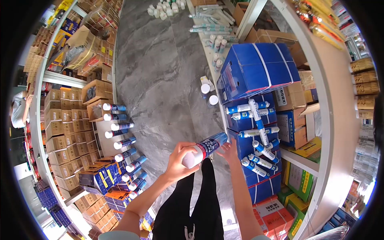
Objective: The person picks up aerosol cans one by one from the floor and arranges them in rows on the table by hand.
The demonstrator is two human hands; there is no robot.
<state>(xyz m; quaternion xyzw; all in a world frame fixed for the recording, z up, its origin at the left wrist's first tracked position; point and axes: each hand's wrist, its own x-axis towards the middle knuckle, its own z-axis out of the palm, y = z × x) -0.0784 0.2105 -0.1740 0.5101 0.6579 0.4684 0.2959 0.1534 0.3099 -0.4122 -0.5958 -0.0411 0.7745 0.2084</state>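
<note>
My left hand (179,161) is closed around a spray can (208,147) with a white cap and a blue, red-banded label. The can is tilted, its cap toward me and its base pointing up and to the right. My right hand (229,151) is beside the base end, fingers apart and holding nothing; whether a fingertip touches the can I cannot tell. To the right, several blue-and-white sealant tubes (259,122) lie loosely across blue cartons (245,146). On the left, a row of similar white-capped spray cans (125,142) lines the shelf edge.
A strapped blue box (260,68) stands at the right. White-capped containers (213,100) are on the grey floor (160,68), with white bottles (166,9) farther off. Stacked brown cartons (66,132) fill the left shelves. Another person (20,109) is at far left.
</note>
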